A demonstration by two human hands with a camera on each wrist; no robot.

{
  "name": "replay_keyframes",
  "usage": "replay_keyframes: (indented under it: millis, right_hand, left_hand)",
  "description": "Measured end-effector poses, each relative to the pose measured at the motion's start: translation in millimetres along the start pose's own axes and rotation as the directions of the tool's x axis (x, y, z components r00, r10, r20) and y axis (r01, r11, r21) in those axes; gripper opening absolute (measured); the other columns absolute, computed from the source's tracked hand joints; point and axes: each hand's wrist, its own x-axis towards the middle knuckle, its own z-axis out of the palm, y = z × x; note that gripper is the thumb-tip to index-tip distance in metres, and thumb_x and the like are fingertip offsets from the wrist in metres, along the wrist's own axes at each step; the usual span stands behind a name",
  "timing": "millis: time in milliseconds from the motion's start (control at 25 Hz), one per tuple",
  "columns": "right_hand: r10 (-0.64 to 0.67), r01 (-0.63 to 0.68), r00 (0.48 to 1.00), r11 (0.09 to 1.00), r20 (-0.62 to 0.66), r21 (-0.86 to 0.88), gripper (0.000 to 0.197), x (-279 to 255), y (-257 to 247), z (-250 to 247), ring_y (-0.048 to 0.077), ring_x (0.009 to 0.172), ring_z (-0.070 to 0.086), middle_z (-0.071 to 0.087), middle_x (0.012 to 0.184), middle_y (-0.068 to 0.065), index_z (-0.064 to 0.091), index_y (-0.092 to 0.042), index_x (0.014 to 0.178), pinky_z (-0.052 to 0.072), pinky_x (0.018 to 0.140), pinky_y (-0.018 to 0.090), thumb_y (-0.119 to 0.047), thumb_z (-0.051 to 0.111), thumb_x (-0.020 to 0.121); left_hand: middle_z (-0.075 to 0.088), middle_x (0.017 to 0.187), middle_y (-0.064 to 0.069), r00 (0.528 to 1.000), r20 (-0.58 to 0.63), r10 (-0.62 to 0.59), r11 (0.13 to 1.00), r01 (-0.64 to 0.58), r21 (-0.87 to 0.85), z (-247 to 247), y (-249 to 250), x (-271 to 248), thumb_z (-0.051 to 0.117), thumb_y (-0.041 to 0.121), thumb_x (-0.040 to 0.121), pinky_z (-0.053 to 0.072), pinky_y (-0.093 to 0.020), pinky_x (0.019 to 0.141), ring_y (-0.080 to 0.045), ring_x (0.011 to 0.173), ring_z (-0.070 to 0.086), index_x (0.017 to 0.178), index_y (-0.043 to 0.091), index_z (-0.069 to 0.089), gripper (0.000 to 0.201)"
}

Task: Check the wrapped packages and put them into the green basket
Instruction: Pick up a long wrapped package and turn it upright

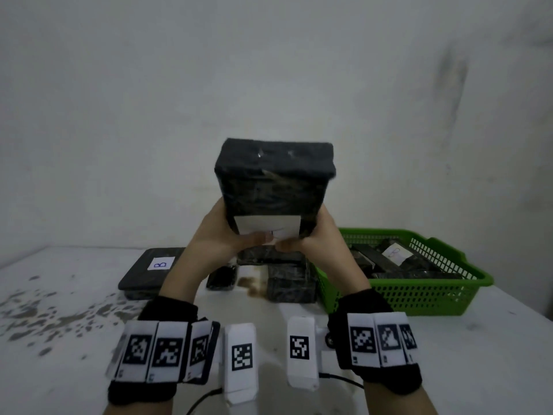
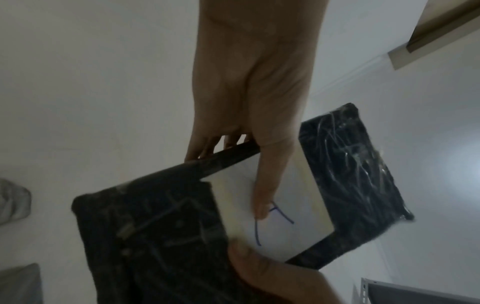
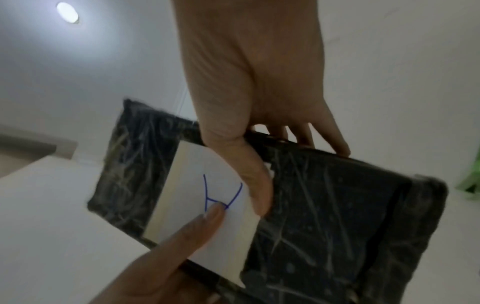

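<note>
White table under me, stained at left. Green basket at right, wrapped packages inside. More black packages between basket and flat one labelled B. Black wrapped package raised above table — my left hand and right hand grip its lower sides, thumbs on white label.

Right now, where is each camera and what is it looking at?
Head: on the head, facing forward and down; package, basket, left hand, right hand, wrist bands.
Left wrist: on the left wrist, pointing up along that hand at the package.
Right wrist: on the right wrist, likewise.
Shared: both wrist views show the label under both thumbs.
</note>
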Motion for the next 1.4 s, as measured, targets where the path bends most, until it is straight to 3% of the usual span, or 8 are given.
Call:
replay_keyframes:
  millis: [200,400,480,640,840,1080,1240,1400]
  right_hand:
    - [-0.055,0.042,0.995,0.988,0.082,0.152,0.068,-1,-3,-7,0.021,0.108,0.062,0.064,0.118,0.01,0.052,-0.003,0.123,0.055,0.083,0.035,-0.006,0.076,0.059]
    - [-0.268,0.268,0.963,0.957,-0.018,0.113,0.037,-3,-9,-4,0.024,0.099,0.061,0.059,0.108,0.01,0.055,-0.015,0.103,0.056,0.078,0.037,-0.004,0.07,0.071]
    - [-0.34,0.342,0.939,0.94,-0.048,0.022,0.033,-2,-6,-4,0.028,0.103,0.058,0.056,0.11,0.012,0.054,-0.023,0.103,0.052,0.086,0.045,-0.012,0.067,0.075]
    - [-0.359,0.355,0.93,0.933,-0.084,-0.056,0.039,0,-2,-6,0.029,0.107,0.057,0.054,0.115,0.015,0.055,-0.033,0.106,0.049,0.09,0.052,-0.013,0.065,0.074]
    - [-0.434,0.402,0.892,0.89,-0.129,-0.215,0.051,-3,-7,-1,0.022,0.117,0.051,0.045,0.125,0.015,0.054,-0.045,0.105,0.045,0.102,0.028,-0.014,0.071,0.069]
    - [-0.515,0.447,0.842,0.832,-0.159,-0.328,0.053,-3,-6,-3,0.016,0.112,0.053,0.052,0.121,0.015,0.053,-0.023,0.114,0.046,0.098,0.027,0.002,0.069,0.07]
    - [-0.28,0.248,0.91,0.959,-0.306,-0.139,0.05,-3,-9,-7,0.001,0.094,0.061,0.063,0.101,-0.007,0.054,-0.023,0.106,0.055,0.078,0.023,-0.012,0.081,0.066]
    - [0.116,-0.019,0.929,0.964,-0.353,0.266,0.046,-3,-14,-10,0.02,0.089,0.07,0.068,0.099,0.007,0.06,-0.006,0.105,0.059,0.067,0.033,-0.028,0.079,0.069]
  left_hand:
    - [0.06,0.108,-0.001,0.99,0.02,0.139,0.941,-0.139,0.308,-6,-12,4,0.086,0.028,0.055,0.05,-0.028,0.081,-0.018,0.104,0.057,0.118,0.008,0.055,0.073]
    - [0.051,0.11,0.011,0.99,0.137,0.015,0.999,-0.01,-0.036,-7,9,-6,0.074,0.005,0.07,0.048,-0.011,0.081,0.005,0.096,0.057,0.128,0.025,0.039,0.07]
    - [0.043,0.126,0.018,0.975,0.224,0.006,0.995,0.017,-0.1,-12,10,-11,0.082,0.024,0.062,0.042,-0.021,0.099,0.001,0.115,0.048,0.146,0.028,0.008,0.113]
    - [0.038,0.127,0.033,0.948,0.313,0.051,0.989,-0.004,-0.149,-19,15,-16,0.074,0.077,0.028,0.037,0.001,0.087,0.027,0.106,0.043,0.147,0.029,-0.004,0.149]
    - [0.064,0.121,0.01,0.949,0.31,0.056,0.942,0.052,-0.332,-20,19,-15,0.079,0.066,0.043,0.047,-0.022,0.091,-0.007,0.115,0.057,0.128,0.027,0.044,0.1]
    - [0.052,0.136,0.007,0.966,0.258,0.015,0.946,0.069,-0.317,-17,15,-8,0.083,0.058,0.044,0.041,-0.033,0.105,-0.01,0.121,0.052,0.146,0.019,0.022,0.125]
    - [0.054,0.124,0.024,0.982,0.187,-0.001,0.974,0.043,-0.223,-17,19,-9,0.067,0.078,0.046,0.043,-0.013,0.089,0.011,0.107,0.052,0.139,0.026,0.03,0.113]
    - [0.048,0.13,0.007,0.988,-0.014,-0.154,0.987,0.155,0.033,-26,14,-7,0.068,0.077,0.046,0.044,-0.03,0.097,-0.006,0.111,0.053,0.142,0.027,0.029,0.115]
